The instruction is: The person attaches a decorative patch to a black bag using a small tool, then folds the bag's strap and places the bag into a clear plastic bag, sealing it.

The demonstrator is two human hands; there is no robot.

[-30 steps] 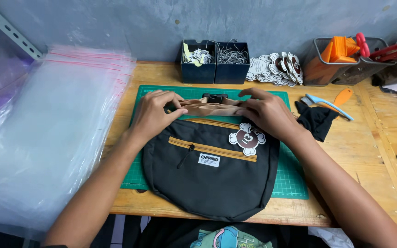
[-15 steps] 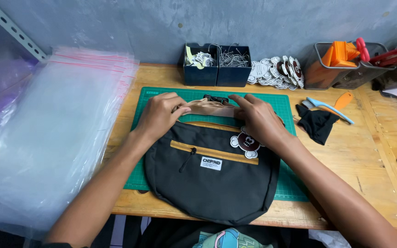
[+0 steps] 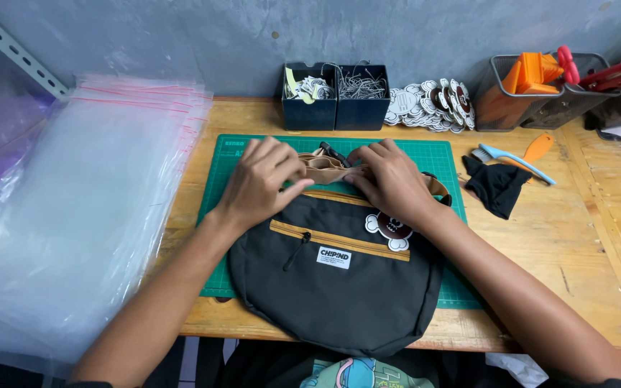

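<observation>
Left hand (image 3: 261, 181) and right hand (image 3: 389, 179) pinch tan strap (image 3: 323, 167) folded atop black bag (image 3: 339, 280) on green mat (image 3: 235, 154); bench (image 3: 562, 237) beneath.

Two bare forearms, sleeveless, no rings or watch

A bag (image 3: 339, 280) lies on a mat (image 3: 454, 291), plastic sleeves (image 3: 73, 215) to its left, bins (image 3: 336, 108) behind.

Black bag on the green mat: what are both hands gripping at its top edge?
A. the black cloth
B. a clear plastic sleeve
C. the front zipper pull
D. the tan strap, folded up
D: the left hand and right hand pinch the bunched tan strap above the black bag.
</observation>
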